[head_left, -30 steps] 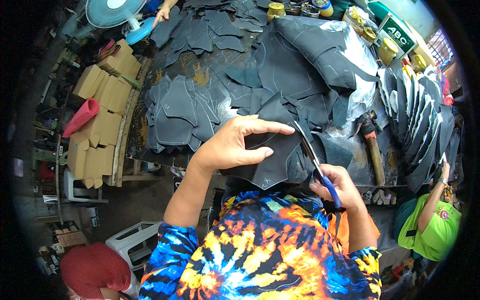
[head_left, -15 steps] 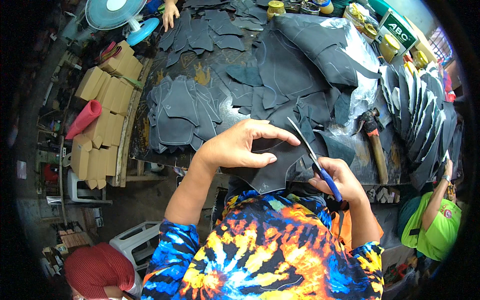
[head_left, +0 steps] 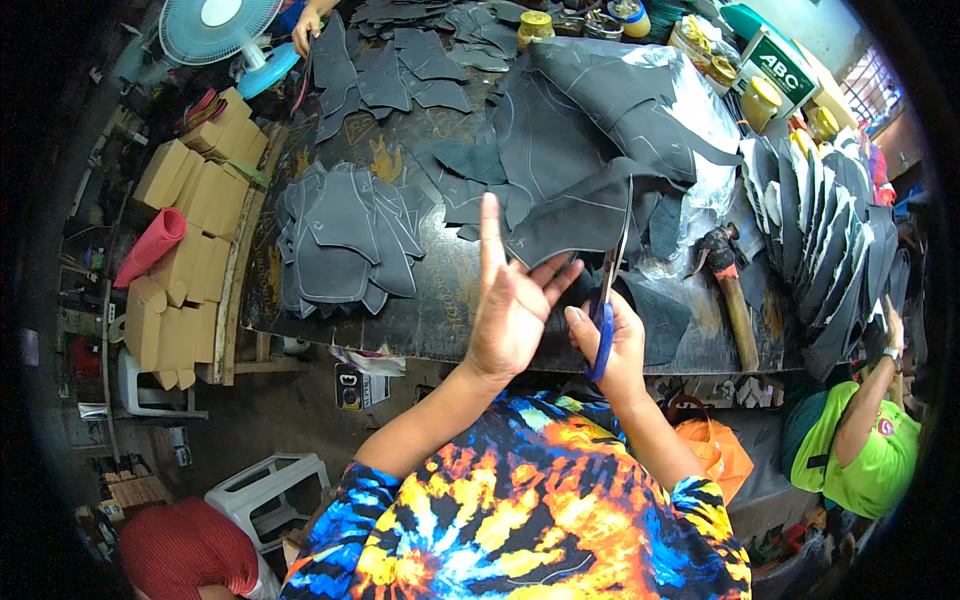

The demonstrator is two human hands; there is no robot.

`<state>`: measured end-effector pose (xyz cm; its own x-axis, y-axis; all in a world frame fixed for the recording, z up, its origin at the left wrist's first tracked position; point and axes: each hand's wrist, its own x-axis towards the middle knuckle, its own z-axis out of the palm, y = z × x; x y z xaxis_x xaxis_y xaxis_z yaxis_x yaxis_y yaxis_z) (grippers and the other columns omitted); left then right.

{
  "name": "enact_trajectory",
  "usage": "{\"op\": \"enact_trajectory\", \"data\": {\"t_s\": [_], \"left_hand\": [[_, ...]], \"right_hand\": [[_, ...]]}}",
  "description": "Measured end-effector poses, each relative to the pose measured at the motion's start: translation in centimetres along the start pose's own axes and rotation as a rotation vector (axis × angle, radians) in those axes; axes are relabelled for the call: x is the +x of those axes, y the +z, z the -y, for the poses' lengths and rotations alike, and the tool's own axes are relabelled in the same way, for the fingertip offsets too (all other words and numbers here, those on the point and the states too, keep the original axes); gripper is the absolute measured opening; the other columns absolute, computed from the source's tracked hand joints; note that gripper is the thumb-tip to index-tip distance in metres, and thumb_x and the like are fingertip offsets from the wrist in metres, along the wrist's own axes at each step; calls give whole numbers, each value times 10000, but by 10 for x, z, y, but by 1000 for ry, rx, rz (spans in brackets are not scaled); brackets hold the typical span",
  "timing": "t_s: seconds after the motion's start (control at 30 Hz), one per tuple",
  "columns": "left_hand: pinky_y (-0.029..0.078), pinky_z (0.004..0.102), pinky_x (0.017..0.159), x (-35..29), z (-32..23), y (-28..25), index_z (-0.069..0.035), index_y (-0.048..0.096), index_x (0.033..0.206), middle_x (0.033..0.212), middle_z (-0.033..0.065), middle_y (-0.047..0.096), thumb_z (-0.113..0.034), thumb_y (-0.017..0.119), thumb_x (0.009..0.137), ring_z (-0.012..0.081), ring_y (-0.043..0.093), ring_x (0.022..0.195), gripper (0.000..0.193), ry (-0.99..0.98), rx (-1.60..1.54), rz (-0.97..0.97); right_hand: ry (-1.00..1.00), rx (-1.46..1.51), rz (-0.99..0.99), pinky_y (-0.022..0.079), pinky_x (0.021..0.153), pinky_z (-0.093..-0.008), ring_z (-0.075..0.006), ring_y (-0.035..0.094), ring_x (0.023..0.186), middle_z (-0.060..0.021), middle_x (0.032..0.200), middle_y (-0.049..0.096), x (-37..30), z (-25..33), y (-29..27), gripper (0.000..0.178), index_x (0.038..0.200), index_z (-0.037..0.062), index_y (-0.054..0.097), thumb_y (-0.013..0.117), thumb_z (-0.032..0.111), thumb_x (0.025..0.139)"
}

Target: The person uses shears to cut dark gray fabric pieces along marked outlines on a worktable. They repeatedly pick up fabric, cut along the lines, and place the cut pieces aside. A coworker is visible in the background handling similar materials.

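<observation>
My right hand (head_left: 622,345) grips a pair of scissors (head_left: 604,335) by the blue handles. Their blades point away from me and overlap the right part of a dark grey leather sheet (head_left: 575,228) with pale drawn lines. My left hand (head_left: 515,315) is turned with its fingers apart, the index finger stretched away from me. Its other fingertips lie by the sheet's near edge; whether they touch it I cannot tell. To the left lies a pile of cut leather pieces (head_left: 345,240) with white outlines.
A hammer (head_left: 735,310) lies right on the table (head_left: 450,335), beside a stack of dark, white-edged pieces (head_left: 815,230). Cardboard boxes (head_left: 190,260) and a fan (head_left: 220,25) are left. Another person's hand (head_left: 310,28) touches far pieces; a person in green (head_left: 870,450) works right.
My left hand has turned over, its index finger now stretched out. The scissors have swung more upright and moved slightly left. The leather that hung at the table's near edge is no longer there.
</observation>
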<state>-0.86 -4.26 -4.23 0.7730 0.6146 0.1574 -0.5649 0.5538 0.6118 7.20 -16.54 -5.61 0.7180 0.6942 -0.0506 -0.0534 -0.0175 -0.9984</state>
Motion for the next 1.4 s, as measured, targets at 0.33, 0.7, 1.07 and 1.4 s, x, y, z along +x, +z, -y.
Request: {"op": "enact_trajectory", "data": {"t_s": [0.33, 0.7, 1.07, 1.4], "left_hand": [[567, 257, 872, 40, -25, -7, 4, 584, 1317, 1178, 91, 659, 93, 722, 826, 128, 664, 986, 518, 145, 395, -130], [550, 261, 901, 31, -57, -1, 11, 559, 1358, 1214, 88, 653, 136, 713, 800, 120, 659, 1000, 592, 36, 657, 9], [546, 249, 885, 28, -57, 1, 23, 554, 1359, 1217, 89, 649, 143, 707, 804, 114, 653, 1005, 588, 14, 726, 40], [565, 232, 832, 17, -49, -3, 3, 596, 1322, 1148, 64, 666, 88, 703, 829, 90, 646, 964, 513, 67, 687, -10]], "right_hand": [[122, 33, 377, 418, 678, -225, -61, 485, 742, 20, 803, 536, -17, 7, -33, 224, 906, 69, 558, 749, 177, 860], [71, -72, 563, 427, 662, -254, -83, 465, 737, 8, 788, 518, -5, 19, -52, 366, 909, 55, 541, 768, 335, 844], [107, -10, 579, 422, 677, -239, -72, 464, 763, 15, 829, 509, -5, 25, -49, 352, 930, 60, 533, 784, 289, 840], [161, -142, 443, 363, 571, -220, -27, 416, 651, 84, 682, 478, -14, 22, -45, 260, 743, 72, 536, 754, 149, 863]]}}
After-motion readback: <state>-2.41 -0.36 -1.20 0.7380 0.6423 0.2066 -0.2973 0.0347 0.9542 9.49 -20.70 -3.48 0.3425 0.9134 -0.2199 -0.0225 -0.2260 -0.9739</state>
